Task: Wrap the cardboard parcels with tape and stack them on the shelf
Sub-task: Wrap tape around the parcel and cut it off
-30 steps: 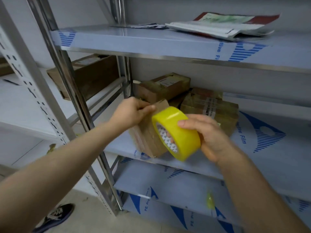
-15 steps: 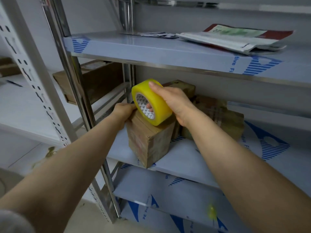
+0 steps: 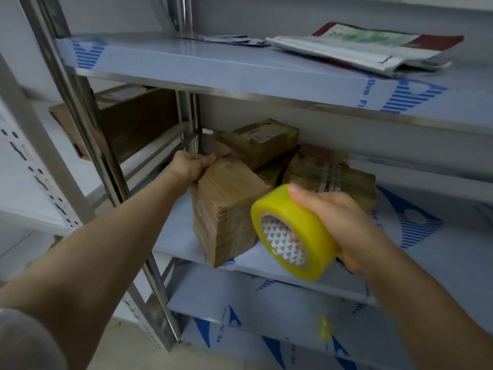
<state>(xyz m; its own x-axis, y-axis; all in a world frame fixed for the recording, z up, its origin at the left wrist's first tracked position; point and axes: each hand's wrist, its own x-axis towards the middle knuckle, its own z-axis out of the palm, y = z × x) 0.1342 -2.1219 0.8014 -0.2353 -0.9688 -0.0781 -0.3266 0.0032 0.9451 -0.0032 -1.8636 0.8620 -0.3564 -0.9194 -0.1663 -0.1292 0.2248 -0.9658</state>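
Grey shelves (image 3: pixel 240 62) are seen all around. At the front edge of the middle shelf (image 3: pixel 453 263) a parcel (image 3: pixel 229 209) is held by the left hand (image 3: pixel 192 164) — grip curled on its top. The tape roll (image 3: pixel 293 231) is clasped by the right hand (image 3: pixel 344 225). The parcel should be kept steady while tape is pulled tight.

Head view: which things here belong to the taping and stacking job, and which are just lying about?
Job: cardboard parcel gripped by the left hand; yellow tape roll held in the right hand; taped parcels behind; middle shelf.
Lying about: flat mailers on the upper shelf; brown box on the neighbouring rack.
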